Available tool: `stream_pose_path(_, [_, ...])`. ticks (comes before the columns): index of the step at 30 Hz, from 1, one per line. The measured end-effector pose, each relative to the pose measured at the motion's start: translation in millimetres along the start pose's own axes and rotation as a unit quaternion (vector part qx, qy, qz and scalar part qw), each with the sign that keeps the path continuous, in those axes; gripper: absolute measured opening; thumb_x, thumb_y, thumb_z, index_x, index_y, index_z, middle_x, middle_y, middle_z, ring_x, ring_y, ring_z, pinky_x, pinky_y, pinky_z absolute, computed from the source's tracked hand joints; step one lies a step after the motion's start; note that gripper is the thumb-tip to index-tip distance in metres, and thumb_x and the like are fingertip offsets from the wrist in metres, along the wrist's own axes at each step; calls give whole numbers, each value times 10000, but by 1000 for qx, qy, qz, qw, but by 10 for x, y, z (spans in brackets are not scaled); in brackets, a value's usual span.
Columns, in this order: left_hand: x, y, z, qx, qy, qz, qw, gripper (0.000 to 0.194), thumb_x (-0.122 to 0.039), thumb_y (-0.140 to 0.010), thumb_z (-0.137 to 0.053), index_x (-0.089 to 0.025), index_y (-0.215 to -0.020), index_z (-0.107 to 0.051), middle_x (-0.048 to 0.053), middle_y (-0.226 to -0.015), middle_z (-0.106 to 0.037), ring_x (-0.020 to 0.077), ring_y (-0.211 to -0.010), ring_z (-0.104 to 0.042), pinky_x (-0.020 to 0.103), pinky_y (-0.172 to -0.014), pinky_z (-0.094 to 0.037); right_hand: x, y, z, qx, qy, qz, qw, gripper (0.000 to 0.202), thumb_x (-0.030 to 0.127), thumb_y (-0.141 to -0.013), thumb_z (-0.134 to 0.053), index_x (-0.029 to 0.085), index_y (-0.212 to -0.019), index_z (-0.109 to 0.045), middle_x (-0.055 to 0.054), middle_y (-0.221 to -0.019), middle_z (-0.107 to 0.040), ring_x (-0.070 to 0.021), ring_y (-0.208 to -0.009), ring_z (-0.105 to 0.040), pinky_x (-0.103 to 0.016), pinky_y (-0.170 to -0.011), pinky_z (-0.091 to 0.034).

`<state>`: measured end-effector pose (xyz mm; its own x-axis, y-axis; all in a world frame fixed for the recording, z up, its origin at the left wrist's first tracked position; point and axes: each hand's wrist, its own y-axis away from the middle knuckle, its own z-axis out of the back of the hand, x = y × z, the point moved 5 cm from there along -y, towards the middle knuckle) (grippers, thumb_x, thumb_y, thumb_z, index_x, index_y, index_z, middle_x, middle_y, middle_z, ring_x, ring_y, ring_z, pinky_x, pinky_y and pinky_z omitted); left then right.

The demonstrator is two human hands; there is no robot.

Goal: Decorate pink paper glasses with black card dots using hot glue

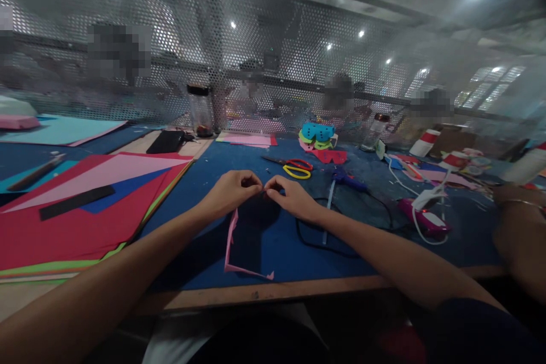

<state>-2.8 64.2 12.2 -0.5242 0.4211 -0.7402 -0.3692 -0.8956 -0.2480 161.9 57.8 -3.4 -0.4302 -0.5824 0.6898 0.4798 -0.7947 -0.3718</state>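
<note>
Head view: left hand (232, 190) and right hand (290, 197) meet mid-frame, fingertips bunched (gripping anything? cannot tell). Pink paper strip (229, 267) lower centre, on desk (277, 250). Blue mask cut-out (318, 132), upper right of centre, seems finished; red sheets (85, 239), left, seemingly uncut.

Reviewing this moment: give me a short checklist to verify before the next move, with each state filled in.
1. Both hands in view, left hand and right hand: ok, fingertips brought close together.
2. What the fingertips hold: cannot tell, too small to make out.
3. Pink strip on the blue tabletop: ok, lying bent near the front edge.
4. Scissors free of the hands: ok, lying beyond them.
5. Black cable clear of the right forearm: not ok, the forearm crosses above it.
6. Blue glue gun hot or cold: cannot tell.
</note>
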Motion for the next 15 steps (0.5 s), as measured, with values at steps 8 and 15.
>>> stream_pose_path(8, [23,-9,-25,14,2,-1,1000,209,-335,-809,-603,-172,-850,-728,23,-765,-731,189,-718,-642,278,-654,-445,-28,-3,2,-6,33,-18,999,72,202,-905,-538,194,-917,-609,-7,-850,-688,-153,-795,-624,-281,-742,-445])
stream_pose_path(15, [21,-4,-14,6,2,0,1000,209,-324,-802,-596,-170,-850,-730,28,-773,-732,198,-734,-656,283,-670,-462,-77,-15,-22,2,-3,-20,1000,98,182,-888,-531,197,-940,-612,1,-848,-695,-149,-806,-636,-285,-767,-460])
